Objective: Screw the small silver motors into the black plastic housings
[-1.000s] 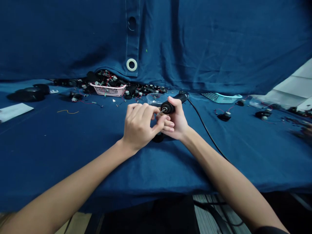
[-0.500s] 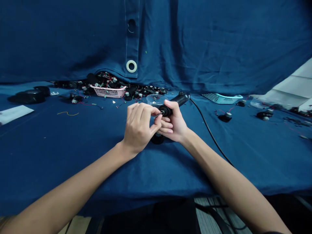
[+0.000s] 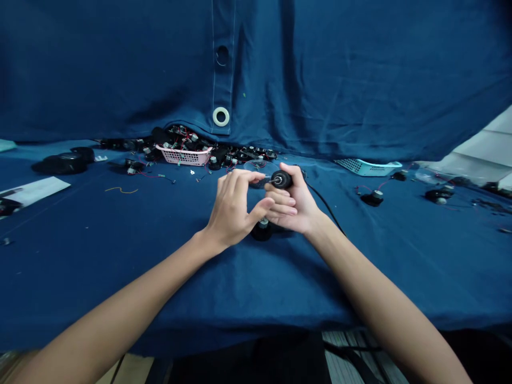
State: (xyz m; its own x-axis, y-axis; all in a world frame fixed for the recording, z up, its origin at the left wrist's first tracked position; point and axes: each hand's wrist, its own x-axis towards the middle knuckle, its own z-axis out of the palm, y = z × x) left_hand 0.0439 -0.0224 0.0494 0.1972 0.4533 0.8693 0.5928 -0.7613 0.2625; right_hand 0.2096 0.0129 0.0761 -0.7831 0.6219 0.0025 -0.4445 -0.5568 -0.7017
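My right hand [image 3: 298, 202] is wrapped round a black corded tool [image 3: 281, 180], whose thin metal tip points left toward my other hand. Just left of that tip is my left hand [image 3: 236, 208], its thumb and forefinger apart with nothing visible between them. Below both hands, a black part with a small motor [image 3: 262, 229] lies on the blue cloth, partly hidden by the fingers. A clear round dish [image 3: 256, 166] stands behind the hands, also partly covered.
A pink basket [image 3: 186, 156] heaped with wired black parts stands at the back, more parts around it. A light-blue basket [image 3: 370, 167] is back right, near loose motor parts [image 3: 372, 198]. Black shells [image 3: 60, 162] and a white sheet [image 3: 44, 189] lie left. The tool's cable [image 3: 328, 205] trails right.
My left thumb and forefinger have parted and come off the tool's tip. The tool has turned so its round front faces me more. The whole view has shifted slightly.
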